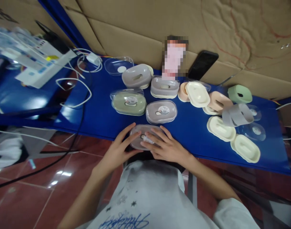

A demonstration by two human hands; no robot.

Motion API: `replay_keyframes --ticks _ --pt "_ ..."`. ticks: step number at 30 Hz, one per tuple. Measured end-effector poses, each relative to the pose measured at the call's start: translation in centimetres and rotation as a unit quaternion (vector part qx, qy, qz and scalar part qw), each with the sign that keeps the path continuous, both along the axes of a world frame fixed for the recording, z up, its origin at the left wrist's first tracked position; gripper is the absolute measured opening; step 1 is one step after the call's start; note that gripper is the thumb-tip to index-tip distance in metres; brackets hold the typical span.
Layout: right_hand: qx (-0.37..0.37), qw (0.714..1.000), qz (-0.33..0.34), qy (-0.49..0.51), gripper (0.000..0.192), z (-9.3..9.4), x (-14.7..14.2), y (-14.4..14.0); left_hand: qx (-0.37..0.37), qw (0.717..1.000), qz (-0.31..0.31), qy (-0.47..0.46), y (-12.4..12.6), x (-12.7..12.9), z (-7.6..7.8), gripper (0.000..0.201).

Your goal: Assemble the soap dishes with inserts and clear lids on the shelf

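A mauve-grey lidded soap box [135,140] with a label on top lies at the front edge of the blue table, close to my body. My left hand [120,148] grips its left end, thumb low and fingers over the lid. Across its right side and top lies my right hand [166,146], fingers a little spread and pressing on the lid; they partly cover the label. Just beyond, a second mauve-grey soap box [161,112] and a green soap box [129,102] sit with clear lids and labels.
Grey bodies [137,76] and a clear lid [119,65] are behind. To the right lie cream trays [245,148], a peach body [219,101], a grey body [238,114] and a green body [239,93]. Two phones [204,65] lean on cardboard [135,28]. White cables [88,60] lie left.
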State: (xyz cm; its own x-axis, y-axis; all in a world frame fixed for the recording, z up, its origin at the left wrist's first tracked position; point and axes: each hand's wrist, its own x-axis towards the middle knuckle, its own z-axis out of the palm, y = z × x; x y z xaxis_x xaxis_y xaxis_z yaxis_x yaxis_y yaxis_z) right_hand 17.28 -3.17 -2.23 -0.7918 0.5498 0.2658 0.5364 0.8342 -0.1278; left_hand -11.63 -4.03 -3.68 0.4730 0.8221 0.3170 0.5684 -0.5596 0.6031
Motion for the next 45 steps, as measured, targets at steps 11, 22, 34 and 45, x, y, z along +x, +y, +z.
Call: replay_keyframes --ticks 11,22,34,45 --pt "-0.029 0.999 0.045 0.001 0.052 2.4 -2.1 2.3 -0.021 0.998 0.056 -0.004 -0.1 -3.5 -0.1 0.059" --pt "-0.121 0.991 -0.051 -0.022 0.055 7.3 -6.9 17.4 0.029 0.972 0.234 -0.002 1.6 -7.7 -0.4 0.074" --pt "-0.11 0.976 -0.102 -0.157 0.048 5.9 -6.4 28.4 0.062 0.967 0.247 -0.02 2.2 -6.3 -1.9 0.078" --pt "-0.094 0.975 -0.077 -0.185 0.06 4.3 -8.5 29.7 0.089 0.964 0.25 -0.001 3.1 -5.9 -2.3 0.074"
